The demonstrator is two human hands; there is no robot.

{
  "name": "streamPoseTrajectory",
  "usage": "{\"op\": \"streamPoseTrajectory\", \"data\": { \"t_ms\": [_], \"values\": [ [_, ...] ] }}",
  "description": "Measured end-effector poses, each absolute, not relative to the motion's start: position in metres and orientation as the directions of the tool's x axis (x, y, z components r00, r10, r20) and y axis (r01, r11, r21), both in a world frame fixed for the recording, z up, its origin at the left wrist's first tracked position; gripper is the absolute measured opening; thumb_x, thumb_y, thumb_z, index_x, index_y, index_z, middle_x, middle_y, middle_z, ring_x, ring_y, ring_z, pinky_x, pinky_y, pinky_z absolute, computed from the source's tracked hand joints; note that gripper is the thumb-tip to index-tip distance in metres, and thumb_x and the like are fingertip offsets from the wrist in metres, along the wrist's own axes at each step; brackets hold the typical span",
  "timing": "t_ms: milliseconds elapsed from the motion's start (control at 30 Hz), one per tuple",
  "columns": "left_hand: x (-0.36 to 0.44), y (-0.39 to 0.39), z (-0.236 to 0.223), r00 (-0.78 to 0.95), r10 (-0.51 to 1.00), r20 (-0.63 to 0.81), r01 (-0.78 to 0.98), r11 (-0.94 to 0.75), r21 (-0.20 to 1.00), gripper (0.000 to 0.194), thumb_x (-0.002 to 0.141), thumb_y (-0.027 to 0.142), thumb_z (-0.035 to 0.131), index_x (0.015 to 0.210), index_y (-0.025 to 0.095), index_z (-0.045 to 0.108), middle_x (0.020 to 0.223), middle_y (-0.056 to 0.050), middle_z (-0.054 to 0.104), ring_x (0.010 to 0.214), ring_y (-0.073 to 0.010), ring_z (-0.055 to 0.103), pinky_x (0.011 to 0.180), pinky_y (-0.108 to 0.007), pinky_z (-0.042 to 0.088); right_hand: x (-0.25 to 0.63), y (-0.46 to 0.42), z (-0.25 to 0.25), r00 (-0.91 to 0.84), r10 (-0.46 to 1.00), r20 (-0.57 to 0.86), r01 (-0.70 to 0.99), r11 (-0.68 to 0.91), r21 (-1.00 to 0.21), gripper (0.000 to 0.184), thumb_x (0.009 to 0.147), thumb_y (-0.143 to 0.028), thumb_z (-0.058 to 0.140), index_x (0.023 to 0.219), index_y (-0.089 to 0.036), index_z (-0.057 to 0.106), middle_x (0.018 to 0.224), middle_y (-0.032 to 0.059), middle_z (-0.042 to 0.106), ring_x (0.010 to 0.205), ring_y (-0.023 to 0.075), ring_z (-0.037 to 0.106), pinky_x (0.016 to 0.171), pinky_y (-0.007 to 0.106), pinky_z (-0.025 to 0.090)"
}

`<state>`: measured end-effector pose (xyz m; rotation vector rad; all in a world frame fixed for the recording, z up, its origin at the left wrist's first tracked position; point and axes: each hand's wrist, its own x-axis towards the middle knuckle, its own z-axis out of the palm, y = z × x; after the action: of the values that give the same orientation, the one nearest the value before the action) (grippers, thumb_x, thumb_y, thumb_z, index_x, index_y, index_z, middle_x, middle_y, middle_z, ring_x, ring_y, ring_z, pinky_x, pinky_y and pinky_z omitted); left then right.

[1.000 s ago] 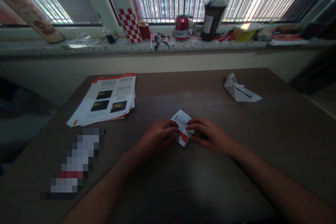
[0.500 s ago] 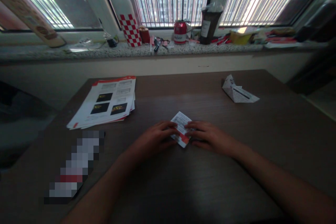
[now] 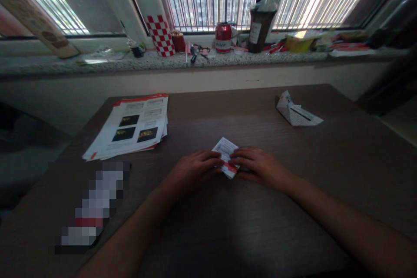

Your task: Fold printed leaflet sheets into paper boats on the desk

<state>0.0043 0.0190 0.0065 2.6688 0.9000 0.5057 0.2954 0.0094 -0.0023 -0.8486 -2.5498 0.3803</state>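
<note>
A small folded paper [image 3: 225, 156], white with print and an orange-red band, lies on the table in front of me, one corner pointing away. My left hand [image 3: 200, 166] grips its left edge, with fingertips on top of the sheet. From the other side, my right hand [image 3: 256, 165] grips the right edge with bent fingers over the paper. Both thumbs are near the lower corner and partly hidden. Farther off to the right stands another folded paper shape [image 3: 295, 112] with a raised pointed end.
On the left of the brown table [image 3: 208, 230] lies a stack of printed sheets [image 3: 130, 126]. Nearer is a pixelated, dark-edged object [image 3: 93, 208]. The windowsill behind holds a checkered bottle [image 3: 158, 30], a red can [image 3: 223, 37] and a dark drink cup [image 3: 260, 28].
The folded paper's near corner has shifted slightly right and away from me. My left fingers reach a little farther over it. The camera view has tilted slightly.
</note>
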Motion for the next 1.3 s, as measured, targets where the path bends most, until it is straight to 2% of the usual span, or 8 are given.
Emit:
{"op": "streamPoseTrajectory", "data": {
  "t_ms": [200,433,600,733,833,1000,1133,1300],
  "values": [
    [0.006,0.017,0.009,0.721,0.63,0.29,0.508,-0.764,0.397,0.019,0.106,0.023,0.06,0.121,0.024,0.072,0.127,-0.007,0.073,0.113,-0.0236,0.072,0.095,-0.039,0.06,0.297,0.008,-0.007,-0.682,0.635,0.364,0.5,0.767,-0.402,0.03,0.106,-0.026,0.059,0.133,-0.029,0.071,0.137,0.0078,0.072,0.125,0.0263,0.069,0.105,0.048,0.057],
    [-0.004,0.019,0.011,0.672,0.65,0.355,0.538,-0.758,0.369,0.025,0.101,0.025,0.068,0.126,0.026,0.07,0.135,-0.009,0.068,0.117,-0.0254,0.07,0.096,-0.042,0.059,0.302,0.003,-0.001,-0.632,0.677,0.377,0.462,0.72,-0.518,0.035,0.107,-0.024,0.056,0.14,-0.03,0.066,0.14,0.0062,0.07,0.128,0.0229,0.067,0.106,0.042,0.057],
    [-0.004,0.017,0.016,0.623,0.645,0.442,0.528,-0.764,0.37,0.018,0.103,0.021,0.063,0.118,0.024,0.073,0.115,-0.006,0.075,0.102,-0.0197,0.073,0.087,-0.034,0.061,0.304,0.0,0.002,-0.577,0.731,0.365,0.403,0.643,-0.651,0.036,0.107,-0.023,0.056,0.141,-0.032,0.065,0.138,0.0041,0.071,0.129,0.0221,0.067,0.11,0.041,0.055],
    [0.0,0.013,0.019,0.533,0.667,0.521,0.532,-0.743,0.407,0.015,0.103,0.021,0.064,0.114,0.023,0.075,0.104,-0.004,0.075,0.09,-0.0162,0.073,0.08,-0.03,0.061,0.303,0.001,0.006,-0.498,0.772,0.395,0.408,0.611,-0.678,0.039,0.103,-0.025,0.062,0.142,-0.031,0.061,0.139,0.0068,0.07,0.127,0.0246,0.068,0.109,0.046,0.055],
    [0.004,0.01,0.023,0.451,0.706,0.546,0.526,-0.704,0.476,0.014,0.103,0.021,0.065,0.113,0.022,0.075,0.1,-0.004,0.076,0.087,-0.0151,0.073,0.078,-0.029,0.061,0.301,0.001,0.009,-0.391,0.811,0.435,0.426,0.579,-0.695,0.031,0.102,-0.028,0.063,0.133,-0.029,0.066,0.13,0.0079,0.073,0.12,0.0261,0.07,0.104,0.047,0.056],
    [0.009,0.005,0.028,0.37,0.782,0.502,0.492,-0.623,0.608,0.012,0.102,0.023,0.066,0.109,0.019,0.074,0.097,-0.003,0.078,0.081,-0.0145,0.074,0.072,-0.026,0.062,0.298,0.001,0.006,-0.187,0.889,0.417,0.446,0.456,-0.77,0.02,0.101,-0.035,0.066,0.118,-0.026,0.072,0.106,0.0067,0.077,0.093,0.0229,0.074,0.082,0.037,0.062],
    [0.011,0.004,0.024,0.321,0.868,0.379,0.51,-0.495,0.703,0.017,0.102,0.027,0.067,0.116,0.02,0.073,0.098,-0.002,0.081,0.078,-0.0148,0.076,0.067,-0.025,0.062,0.298,0.004,0.0,-0.167,0.924,0.344,0.394,0.383,-0.836,0.023,0.099,-0.036,0.067,0.118,-0.025,0.072,0.102,0.0063,0.077,0.087,0.0215,0.074,0.078,0.037,0.061],
    [0.01,0.01,0.017,0.353,0.89,0.289,0.587,-0.451,0.672,0.015,0.102,0.028,0.066,0.114,0.022,0.073,0.093,-0.001,0.08,0.076,-0.0163,0.076,0.068,-0.028,0.06,0.298,0.009,-0.005,-0.196,0.929,0.314,0.438,0.369,-0.82,0.022,0.1,-0.034,0.066,0.118,-0.024,0.072,0.1,0.0063,0.075,0.085,0.0205,0.072,0.076,0.036,0.059]
  ]
}}
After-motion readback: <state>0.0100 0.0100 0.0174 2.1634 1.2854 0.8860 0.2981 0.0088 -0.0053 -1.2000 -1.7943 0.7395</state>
